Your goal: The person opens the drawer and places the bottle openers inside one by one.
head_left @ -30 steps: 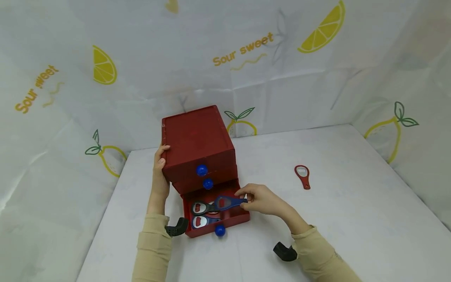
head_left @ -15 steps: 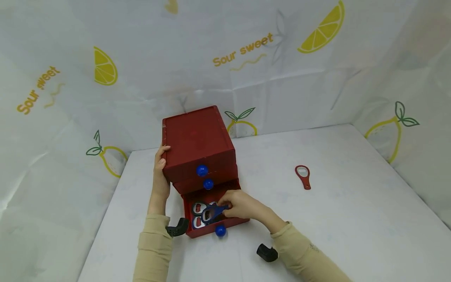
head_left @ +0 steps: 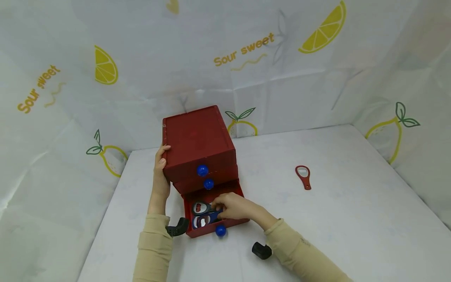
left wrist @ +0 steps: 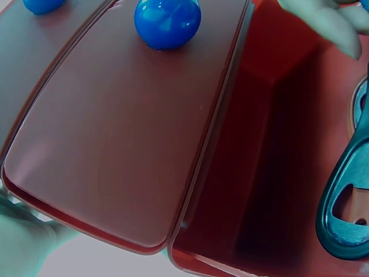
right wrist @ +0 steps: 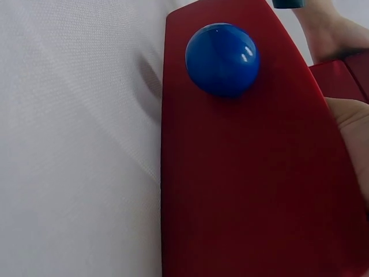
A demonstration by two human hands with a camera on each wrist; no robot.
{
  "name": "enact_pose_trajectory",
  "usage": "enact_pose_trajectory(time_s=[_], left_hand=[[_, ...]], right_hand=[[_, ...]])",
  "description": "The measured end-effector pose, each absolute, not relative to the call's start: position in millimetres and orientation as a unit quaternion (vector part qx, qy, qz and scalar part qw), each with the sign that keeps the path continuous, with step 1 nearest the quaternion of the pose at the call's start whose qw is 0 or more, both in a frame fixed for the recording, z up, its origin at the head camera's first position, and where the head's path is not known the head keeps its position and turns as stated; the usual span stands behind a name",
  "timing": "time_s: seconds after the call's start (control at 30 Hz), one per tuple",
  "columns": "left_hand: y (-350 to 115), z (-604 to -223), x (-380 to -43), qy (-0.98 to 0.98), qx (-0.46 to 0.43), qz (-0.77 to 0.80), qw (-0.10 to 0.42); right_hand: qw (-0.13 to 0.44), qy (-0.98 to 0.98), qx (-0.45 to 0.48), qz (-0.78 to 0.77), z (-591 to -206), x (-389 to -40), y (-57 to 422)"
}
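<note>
My left hand (head_left: 161,176) holds the left side of a red drawer cabinet (head_left: 197,135), fingertips over its top edge. The bottom drawer (head_left: 234,223) is pulled out. Inside it my right hand (head_left: 235,205) reaches down, finger and thumb at the handle of a blue bottle opener (head_left: 213,216). That opener overlaps another blue one at the drawer's front left. Behind them lies a dark green bottle opener (head_left: 206,208), seen large in the left wrist view. The right wrist view shows the drawer front (right wrist: 248,173) and its blue knob (right wrist: 222,60), with part of the right hand behind.
A red bottle opener (head_left: 305,182) lies on the white table to the right. The two upper drawers are closed, each with a blue knob (head_left: 202,170). White sheeting (head_left: 275,98) printed with lemons stands behind. A black camera mount (head_left: 262,250) sits at the right wrist.
My right hand has moved left and down into the drawer, lowering the blue bottle opener onto the others. The left hand has stayed on the cabinet.
</note>
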State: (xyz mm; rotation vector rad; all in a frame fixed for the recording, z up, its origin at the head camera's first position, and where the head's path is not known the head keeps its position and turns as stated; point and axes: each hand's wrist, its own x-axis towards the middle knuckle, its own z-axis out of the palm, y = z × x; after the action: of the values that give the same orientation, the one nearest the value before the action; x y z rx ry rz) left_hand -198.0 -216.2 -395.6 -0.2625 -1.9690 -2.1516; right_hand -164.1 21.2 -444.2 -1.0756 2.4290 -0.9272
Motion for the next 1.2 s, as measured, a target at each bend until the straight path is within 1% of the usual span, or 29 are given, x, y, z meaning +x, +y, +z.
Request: enact_pose_trajectory(time_s=[0.3,0.67,1.03,1.1,1.2], left_hand=[[-214.9,-395.3,-197.5,-0.670,-0.082,-0.730,0.105],[-213.6,-392.8,-197.0,-0.674,-0.071,-0.728,0.103],[-213.8,-393.7,-197.1,-0.672,-0.075,-0.729,0.104],[-213.9,-394.0,-197.2,-0.673,-0.075,-0.728,0.105],[-214.2,-394.8,-197.5,-0.677,-0.079,-0.724,0.109]], right_hand=[[0.182,0.851,-0.370,-0.326,-449.2,-167.6,17.7],[0.180,0.854,-0.363,-0.326,-449.4,-167.5,18.5],[0.165,0.856,-0.359,-0.334,-448.0,-166.8,19.0],[0.152,0.854,-0.357,-0.347,-446.4,-165.7,20.0],[0.118,0.843,-0.353,-0.388,-445.1,-164.8,23.3]])
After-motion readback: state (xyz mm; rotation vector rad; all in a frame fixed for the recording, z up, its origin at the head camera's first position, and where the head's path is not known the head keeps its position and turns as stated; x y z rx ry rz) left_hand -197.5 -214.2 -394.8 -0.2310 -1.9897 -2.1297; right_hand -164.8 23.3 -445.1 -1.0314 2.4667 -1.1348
